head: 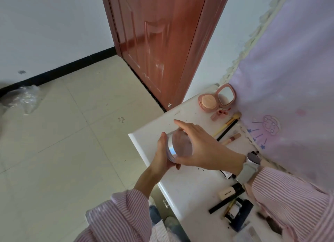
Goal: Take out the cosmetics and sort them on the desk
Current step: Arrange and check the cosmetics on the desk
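Note:
A round lilac compact (pixel 176 145) with a shiny silver band is held on edge above the white desk (pixel 189 185). My left hand (pixel 162 155) cups it from below and the left, thumb on its rim. My right hand (pixel 197 144) grips its top face, with the index finger pointing outward. Further back on the desk lie an open pink powder compact (pixel 216 98) with a mirror, a pink lip tube (pixel 219 114), a yellow-handled brush (pixel 228 123), a black pencil (pixel 227 130) and a beige tube (pixel 232 138).
Near my right sleeve lie a cream and black bottle (pixel 230 190), a long black pencil (pixel 223 203), a small dark jar (pixel 234 210) and a dark brush (pixel 271 222). A lilac cloth (pixel 292 79) hangs on the right. A red-brown door (pixel 159 43) stands behind the desk, with tiled floor to the left.

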